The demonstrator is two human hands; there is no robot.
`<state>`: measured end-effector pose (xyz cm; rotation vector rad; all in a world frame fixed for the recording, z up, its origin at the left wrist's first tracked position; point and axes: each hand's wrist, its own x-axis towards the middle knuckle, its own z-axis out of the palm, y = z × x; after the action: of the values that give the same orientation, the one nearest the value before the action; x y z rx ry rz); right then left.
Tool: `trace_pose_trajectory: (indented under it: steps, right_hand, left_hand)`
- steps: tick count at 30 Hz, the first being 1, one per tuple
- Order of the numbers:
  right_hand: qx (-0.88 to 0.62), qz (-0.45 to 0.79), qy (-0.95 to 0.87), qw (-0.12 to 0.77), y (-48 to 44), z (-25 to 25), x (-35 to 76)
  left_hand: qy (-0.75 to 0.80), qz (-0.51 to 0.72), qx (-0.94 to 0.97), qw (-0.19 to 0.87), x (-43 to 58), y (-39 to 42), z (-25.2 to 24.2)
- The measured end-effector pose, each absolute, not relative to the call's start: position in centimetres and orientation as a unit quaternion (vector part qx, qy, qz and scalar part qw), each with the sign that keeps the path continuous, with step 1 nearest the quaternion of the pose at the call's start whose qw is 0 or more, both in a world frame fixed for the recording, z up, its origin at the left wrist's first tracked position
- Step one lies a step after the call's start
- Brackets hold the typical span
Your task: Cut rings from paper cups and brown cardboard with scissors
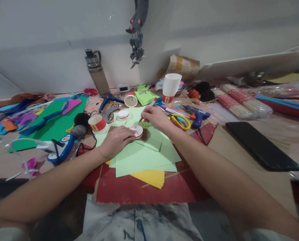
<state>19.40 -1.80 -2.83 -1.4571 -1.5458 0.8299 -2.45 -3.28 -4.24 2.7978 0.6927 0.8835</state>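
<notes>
My right hand point(153, 116) is closed round a slim red pen point(141, 119), its tip down near the paper. Under the fingers of my left hand point(118, 140), a round white cup base point(138, 131) with a red edge is held against light green paper point(144, 160). A second cut cup base point(123, 114) lies just beyond on the same sheets. Left of it stands a cut-down red and white paper cup point(97, 124), and another short cup point(131, 99) rests tilted further back.
Yellow-handled scissors point(179, 122) and a blue glue gun point(197, 114) lie right of my right hand. Behind stands a cup stack point(171, 87). A black phone-like slab point(262, 144) lies at the right, a bottle point(97, 72) stands at the back left, and green sheets point(51, 122) lie left.
</notes>
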Motion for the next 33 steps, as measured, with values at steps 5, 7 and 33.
trace_pose_trajectory:
  steps: [5,7,33]
  right_hand:
    - [-0.582,0.324,-0.604,0.438,-1.8,-3.1,19.8]
    - [-0.583,0.321,-0.607,0.433,-1.9,-2.9,19.8]
    - [-0.577,0.394,-0.609,0.376,-1.0,-3.5,17.6]
  left_hand:
    - [0.330,0.357,0.869,0.088,-2.9,-3.5,-2.9]
    - [0.334,0.353,0.869,0.093,-2.9,-3.5,-2.8]
    - [0.208,0.266,0.940,0.044,-2.4,-3.1,-4.5]
